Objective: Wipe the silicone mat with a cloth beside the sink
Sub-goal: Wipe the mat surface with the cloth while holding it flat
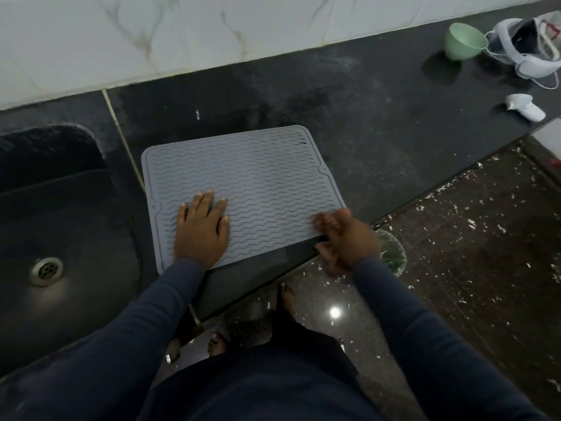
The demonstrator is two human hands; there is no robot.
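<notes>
A grey silicone mat (258,177) with a wavy ribbed surface lies flat on the black counter (364,117), just right of the sink (60,223). My left hand (202,232) rests flat on the mat's near left part, fingers spread and straight. My right hand (346,241) is at the mat's near right corner. It is motion-blurred, with curled fingers on top of the mat and the thumb under its front edge, pinching it. No cloth is in view.
At the counter's far right stand a pale green bowl (464,41), a white headset-like device with a cable (528,47) and a small white object (525,107). A marble wall runs behind the counter. A greenish round object (394,253) sits on the speckled floor by my right wrist.
</notes>
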